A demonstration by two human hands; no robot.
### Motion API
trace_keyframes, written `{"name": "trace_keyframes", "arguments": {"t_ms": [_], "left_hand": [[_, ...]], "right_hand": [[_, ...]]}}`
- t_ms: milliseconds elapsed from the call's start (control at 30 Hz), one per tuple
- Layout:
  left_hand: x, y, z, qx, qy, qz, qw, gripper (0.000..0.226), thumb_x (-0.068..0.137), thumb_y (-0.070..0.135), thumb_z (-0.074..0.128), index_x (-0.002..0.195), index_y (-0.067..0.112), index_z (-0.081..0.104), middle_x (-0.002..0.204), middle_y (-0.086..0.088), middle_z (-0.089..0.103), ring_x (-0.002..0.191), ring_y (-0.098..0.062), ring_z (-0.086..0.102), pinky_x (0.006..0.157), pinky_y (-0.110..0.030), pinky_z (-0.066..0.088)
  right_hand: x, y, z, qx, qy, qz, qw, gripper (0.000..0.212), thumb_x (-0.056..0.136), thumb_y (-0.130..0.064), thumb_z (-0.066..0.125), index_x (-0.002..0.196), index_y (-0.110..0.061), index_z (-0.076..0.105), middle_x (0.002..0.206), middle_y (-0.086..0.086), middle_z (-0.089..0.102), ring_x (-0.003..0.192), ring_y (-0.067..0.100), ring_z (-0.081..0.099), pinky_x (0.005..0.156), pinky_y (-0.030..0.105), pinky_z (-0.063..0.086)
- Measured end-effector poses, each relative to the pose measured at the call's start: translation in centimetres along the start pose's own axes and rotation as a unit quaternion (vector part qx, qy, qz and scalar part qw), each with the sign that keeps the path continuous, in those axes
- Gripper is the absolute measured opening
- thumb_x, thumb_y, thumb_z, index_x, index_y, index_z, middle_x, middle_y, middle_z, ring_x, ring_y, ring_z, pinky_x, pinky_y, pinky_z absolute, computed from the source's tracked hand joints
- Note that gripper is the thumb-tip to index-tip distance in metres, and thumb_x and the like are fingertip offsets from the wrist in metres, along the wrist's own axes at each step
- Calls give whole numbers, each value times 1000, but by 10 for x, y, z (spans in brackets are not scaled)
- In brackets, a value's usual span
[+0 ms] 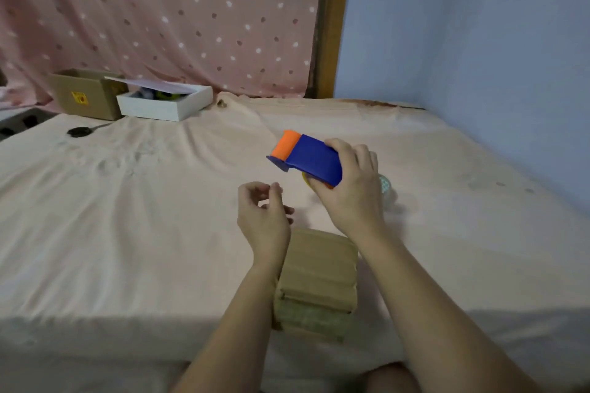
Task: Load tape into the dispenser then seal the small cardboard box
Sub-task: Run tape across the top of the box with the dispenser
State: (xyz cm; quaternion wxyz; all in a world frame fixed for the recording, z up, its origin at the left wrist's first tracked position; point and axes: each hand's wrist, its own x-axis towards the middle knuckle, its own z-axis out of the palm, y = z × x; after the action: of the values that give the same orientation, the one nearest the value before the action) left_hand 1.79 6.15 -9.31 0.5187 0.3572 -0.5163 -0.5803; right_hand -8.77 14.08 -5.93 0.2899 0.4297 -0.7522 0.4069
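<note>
A bed covered in a pale pink wrinkled sheet (143, 201) carries everything here. Taking the small brown cardboard box (316, 281) as the landmark: it sits on the sheet close to the person, between the two forearms, its top flaps folded shut but with no tape that I can see across them.

Above and beyond the box, slightly to its right, the blue plastic tape dispenser with an orange roller end (306, 156) is held off the sheet. Its long axis runs from lower right to upper left, orange end pointing away from the box. The right hand (348, 182) wraps its rear, fingers curled tightly over the blue body. Just right of that hand, partly hidden behind it, lies what looks like a clear roll of tape (386, 188) on the sheet; too blurred to be sure.

The left hand (265, 214) hovers just beyond the box's far left corner, below the dispenser, fingers loosely curled with thumb and forefinger near each other, pinching nothing visible. It is nearer the box; the right hand is nearer the roll.
</note>
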Motion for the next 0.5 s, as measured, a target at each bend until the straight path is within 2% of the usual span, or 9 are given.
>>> {"name": "trace_keyframes", "arguments": {"t_ms": [133,233,367,500], "left_hand": [[29,4,18,6,9,32,999,21,97,19,65,84,28,51,98,-11,71,53,-20,72,59,-48,58],[54,7,29,30,0,47,998,22,96,18,64,83,30,50,94,-8,71,53,-11,72,69,-58,60],[73,8,26,49,-2,64,997,22,96,18,65,84,30,51,84,2,68,58,-12,73,73,-58,60],[70,16,9,52,-30,68,996,19,95,18,68,87,27,53,85,-1,72,57,-9,69,67,-51,59]], "right_hand": [[22,11,17,-8,22,-4,1000,62,76,-36,82,128,-20,53,108,10,55,95,30,48,76,42,48],[40,17,27,-10,17,1,1000,62,77,-37,81,129,-20,52,107,10,55,94,30,48,76,43,48],[52,18,25,-25,-12,2,1000,60,79,-39,79,129,-21,52,110,10,54,98,29,48,78,44,49],[38,15,5,-19,-40,40,998,60,80,-41,78,129,-28,47,114,4,52,103,23,44,80,37,44]]}}
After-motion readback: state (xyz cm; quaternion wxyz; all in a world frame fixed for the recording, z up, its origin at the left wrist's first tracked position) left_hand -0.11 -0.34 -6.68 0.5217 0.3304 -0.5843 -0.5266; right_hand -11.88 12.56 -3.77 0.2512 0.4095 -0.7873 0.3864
